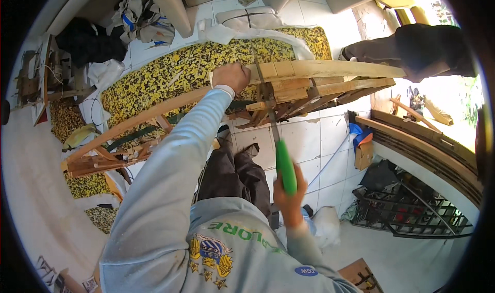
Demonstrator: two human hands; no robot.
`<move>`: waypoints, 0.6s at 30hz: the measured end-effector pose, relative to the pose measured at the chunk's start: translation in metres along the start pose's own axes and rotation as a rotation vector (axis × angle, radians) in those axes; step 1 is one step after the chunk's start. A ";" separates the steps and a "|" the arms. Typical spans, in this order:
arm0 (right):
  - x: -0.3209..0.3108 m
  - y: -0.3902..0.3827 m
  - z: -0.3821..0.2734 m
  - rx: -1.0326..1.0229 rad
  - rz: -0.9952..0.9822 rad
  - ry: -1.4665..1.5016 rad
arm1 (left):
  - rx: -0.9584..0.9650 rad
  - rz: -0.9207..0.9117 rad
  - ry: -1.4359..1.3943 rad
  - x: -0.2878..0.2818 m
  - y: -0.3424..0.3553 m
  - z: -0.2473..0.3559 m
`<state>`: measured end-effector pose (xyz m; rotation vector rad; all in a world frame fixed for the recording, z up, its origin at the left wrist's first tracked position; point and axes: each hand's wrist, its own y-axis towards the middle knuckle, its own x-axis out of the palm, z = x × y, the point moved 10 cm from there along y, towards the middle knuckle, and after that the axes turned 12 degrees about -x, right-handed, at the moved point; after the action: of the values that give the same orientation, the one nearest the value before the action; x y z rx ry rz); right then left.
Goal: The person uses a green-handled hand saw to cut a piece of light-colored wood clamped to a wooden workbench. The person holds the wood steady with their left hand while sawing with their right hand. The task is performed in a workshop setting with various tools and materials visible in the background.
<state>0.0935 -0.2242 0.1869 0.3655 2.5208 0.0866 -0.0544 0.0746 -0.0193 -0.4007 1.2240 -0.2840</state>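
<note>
A long, curved, pale wooden beam (pixel 309 68) spans the view over a rougher timber framework (pixel 325 94). My left hand (pixel 232 79) is closed on the beam just left of the cut. My right hand (pixel 287 195) grips the green handle (pixel 285 166) of a saw, whose long metal blade (pixel 270 110) rises from the handle and crosses the beam at a marked section. Under and behind the wood lie yellow-and-black speckled padded pieces (pixel 170 66), partly covered with white wrapping.
Part of another person in dark clothing (pixel 412 50) is at the beam's right end. Planks (pixel 412 143) and a black metal grille (pixel 402 210) are at right. Dark cloth (pixel 90 40) and wood scraps lie at upper left; white bags (pixel 325 226) sit low on the tiled floor.
</note>
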 end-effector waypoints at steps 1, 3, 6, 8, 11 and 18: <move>-0.016 -0.023 -0.019 -0.003 -0.021 -0.069 | -0.004 -0.011 -0.004 0.004 -0.001 0.001; -0.025 -0.036 -0.021 0.058 -0.006 -0.018 | 0.002 0.015 0.004 0.006 -0.004 0.004; 0.016 0.034 0.014 0.024 0.024 0.029 | -0.001 0.058 -0.001 0.006 0.000 -0.009; 0.068 0.117 0.055 -0.036 0.062 0.079 | 0.045 0.068 -0.010 0.009 0.000 0.004; 0.089 0.155 0.063 0.032 0.000 0.015 | 0.052 0.001 -0.011 0.002 -0.003 0.026; -0.012 -0.007 -0.018 0.053 0.039 0.046 | 0.001 0.058 0.027 0.001 0.002 0.001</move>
<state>0.0918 -0.2340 0.2072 0.4385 2.5657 0.0432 -0.0534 0.0755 -0.0211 -0.3611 1.2596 -0.2407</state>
